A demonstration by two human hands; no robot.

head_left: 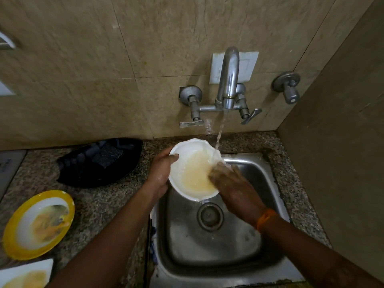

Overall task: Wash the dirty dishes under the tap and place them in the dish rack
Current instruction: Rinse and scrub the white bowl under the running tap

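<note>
A white bowl [187, 152] with yellowish residue inside is tilted over the steel sink [259, 179]. My left hand [160, 173] grips its left rim, thumb over the edge. My right hand [232, 183] lies inside the bowl, blurred, with fingers flat against the dirty inner surface. Water runs from the tap [228, 80] onto the bowl's right rim and spills off the lower edge into the sink. A black dish rack [99, 161] lies on the counter to the left of the sink.
A dirty yellow-rimmed plate [39, 223] sits on the granite counter at the left. A white square plate [27, 273] with residue shows at the bottom left corner. The drain [209, 217] is in the sink's middle. Tiled walls close the back and right.
</note>
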